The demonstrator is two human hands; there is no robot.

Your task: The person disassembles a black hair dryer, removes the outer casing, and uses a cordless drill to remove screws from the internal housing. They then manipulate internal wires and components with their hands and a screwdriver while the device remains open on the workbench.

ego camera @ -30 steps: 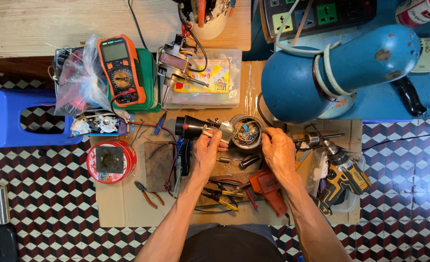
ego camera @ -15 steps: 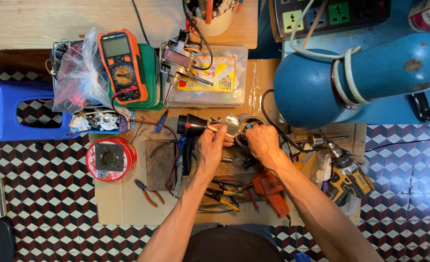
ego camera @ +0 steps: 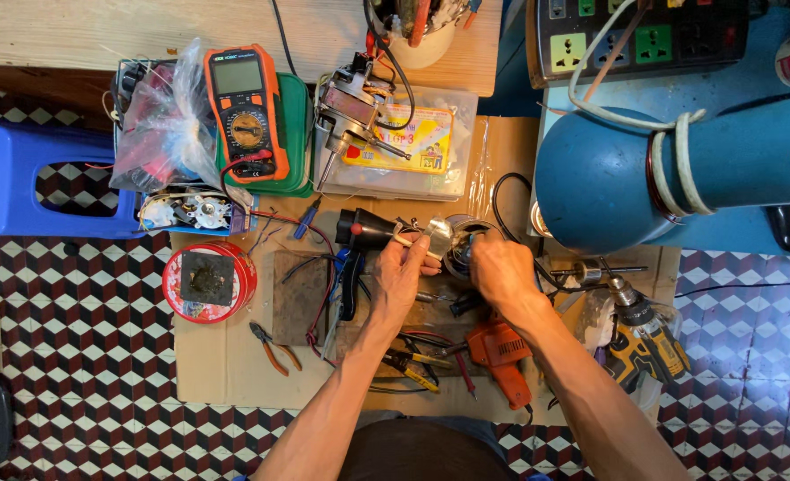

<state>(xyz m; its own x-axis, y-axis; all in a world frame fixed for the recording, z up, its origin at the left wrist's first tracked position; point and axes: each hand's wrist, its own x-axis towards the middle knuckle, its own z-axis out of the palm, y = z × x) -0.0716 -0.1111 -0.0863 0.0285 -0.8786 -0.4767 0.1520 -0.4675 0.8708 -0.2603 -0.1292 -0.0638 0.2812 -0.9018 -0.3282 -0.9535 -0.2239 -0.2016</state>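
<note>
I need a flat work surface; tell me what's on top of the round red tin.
A dark, stained square pad lies on the round red tin. It hides most of the lid, so anything beneath cannot be seen.

Orange-and-black multimeter (ego camera: 245, 111) on green case (ego camera: 295, 134); red round tin (ego camera: 208, 281); blue stool (ego camera: 43, 178); orange drill (ego camera: 499, 349); yellow-black drill (ego camera: 644, 347); maroon, black and white cube-patterned floor (ego camera: 74, 374).

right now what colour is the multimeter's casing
Orange around a dark body, multimeter, clearest in the head view.
</note>
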